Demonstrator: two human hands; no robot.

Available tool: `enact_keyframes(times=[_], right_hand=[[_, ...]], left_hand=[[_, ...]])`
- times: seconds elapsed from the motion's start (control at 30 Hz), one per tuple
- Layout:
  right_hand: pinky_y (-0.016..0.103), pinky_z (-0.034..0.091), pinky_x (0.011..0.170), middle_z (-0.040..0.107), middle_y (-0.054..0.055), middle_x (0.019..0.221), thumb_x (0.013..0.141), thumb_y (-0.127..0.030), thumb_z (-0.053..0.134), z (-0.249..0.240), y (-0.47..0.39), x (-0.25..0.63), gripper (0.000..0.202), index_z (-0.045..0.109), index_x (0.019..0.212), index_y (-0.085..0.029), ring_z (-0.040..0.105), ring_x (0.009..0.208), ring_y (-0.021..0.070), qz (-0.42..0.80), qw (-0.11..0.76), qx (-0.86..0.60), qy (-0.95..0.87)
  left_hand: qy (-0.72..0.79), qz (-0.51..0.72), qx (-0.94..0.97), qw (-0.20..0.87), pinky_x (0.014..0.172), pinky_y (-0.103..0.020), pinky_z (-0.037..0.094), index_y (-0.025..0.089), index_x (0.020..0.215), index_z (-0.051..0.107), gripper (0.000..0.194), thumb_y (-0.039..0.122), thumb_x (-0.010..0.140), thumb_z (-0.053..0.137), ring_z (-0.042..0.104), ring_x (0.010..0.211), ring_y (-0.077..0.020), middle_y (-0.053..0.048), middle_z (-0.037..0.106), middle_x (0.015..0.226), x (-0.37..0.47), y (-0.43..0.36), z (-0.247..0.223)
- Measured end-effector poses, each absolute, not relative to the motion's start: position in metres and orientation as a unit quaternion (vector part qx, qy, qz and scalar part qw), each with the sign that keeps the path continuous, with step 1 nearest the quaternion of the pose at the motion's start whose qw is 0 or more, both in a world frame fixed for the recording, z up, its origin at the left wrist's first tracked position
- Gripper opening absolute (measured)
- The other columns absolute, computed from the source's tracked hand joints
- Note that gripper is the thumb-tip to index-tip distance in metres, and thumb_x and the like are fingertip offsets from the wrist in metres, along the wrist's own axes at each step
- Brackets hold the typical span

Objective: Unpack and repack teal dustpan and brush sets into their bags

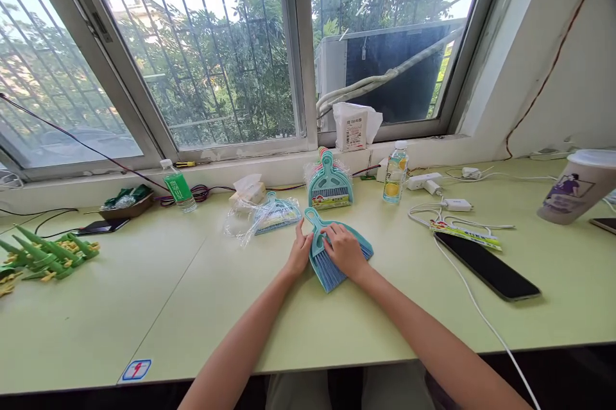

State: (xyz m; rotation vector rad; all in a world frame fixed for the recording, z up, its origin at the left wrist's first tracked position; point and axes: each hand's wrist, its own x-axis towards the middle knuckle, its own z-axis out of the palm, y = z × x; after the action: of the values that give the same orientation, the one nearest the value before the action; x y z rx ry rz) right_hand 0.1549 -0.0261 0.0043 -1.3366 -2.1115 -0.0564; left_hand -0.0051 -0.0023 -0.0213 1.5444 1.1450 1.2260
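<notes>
A small light-blue dustpan (362,240) lies on the table with its matching hand brush (329,272), blue bristles towards me. The looped handle points away from me. My left hand (300,251) grips the set's left edge beside the handle, index finger stretched along it. Across the brush head and dustpan, my right hand (343,247) has its fingers curled round the parts; its palm hides where they meet. Behind them stands a stack of similar dustpan-and-brush sets (329,185) with a printed label. To the left, another set (276,212) lies in clear plastic wrapping.
Right of my hands are a drink bottle (395,172), white chargers and cables (457,205), a label strip (466,235), a black phone (488,265) and a large cup (575,188). Leftward are a green-labelled bottle (179,187), a tray (126,201) and green plastic pieces (48,255).
</notes>
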Motion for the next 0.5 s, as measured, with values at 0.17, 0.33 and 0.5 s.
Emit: enact_keyframes(times=[0.17,0.33,0.5], right_hand=[[0.034,0.042,0.083,0.07,0.01,0.096,0.098,-0.025,0.039,0.007,-0.02,0.165,0.03,0.068,0.094,-0.018,0.061,0.097,0.0242,-0.049,0.271,-0.569,-0.775],[0.031,0.039,0.079,0.074,0.01,0.09,0.099,-0.037,0.04,0.013,-0.023,0.168,0.039,0.073,0.086,-0.019,0.066,0.09,0.0222,-0.033,0.265,-0.616,-0.741],[0.028,0.037,0.066,0.075,0.009,0.076,0.096,-0.036,0.04,0.012,-0.018,0.168,0.046,0.074,0.069,-0.02,0.067,0.074,0.0195,0.066,0.27,-0.681,-0.678]], left_hand=[[0.442,0.485,0.618,0.433,0.076,-0.03,0.044,0.018,0.142,0.029,0.073,0.06,0.086,0.05,0.058,0.072,-0.0171,0.001,0.064,0.075,0.0,-0.007,-0.02],[0.441,0.464,0.593,0.488,0.079,-0.03,0.044,0.019,0.14,0.033,0.071,0.057,0.084,0.054,0.06,0.079,-0.0172,-0.002,0.065,0.085,0.002,-0.011,-0.013],[0.44,0.396,0.605,0.533,0.091,-0.033,0.043,0.018,0.121,0.053,0.047,0.049,0.086,0.051,0.06,0.097,-0.0194,-0.006,0.066,0.106,-0.001,-0.014,-0.005]])
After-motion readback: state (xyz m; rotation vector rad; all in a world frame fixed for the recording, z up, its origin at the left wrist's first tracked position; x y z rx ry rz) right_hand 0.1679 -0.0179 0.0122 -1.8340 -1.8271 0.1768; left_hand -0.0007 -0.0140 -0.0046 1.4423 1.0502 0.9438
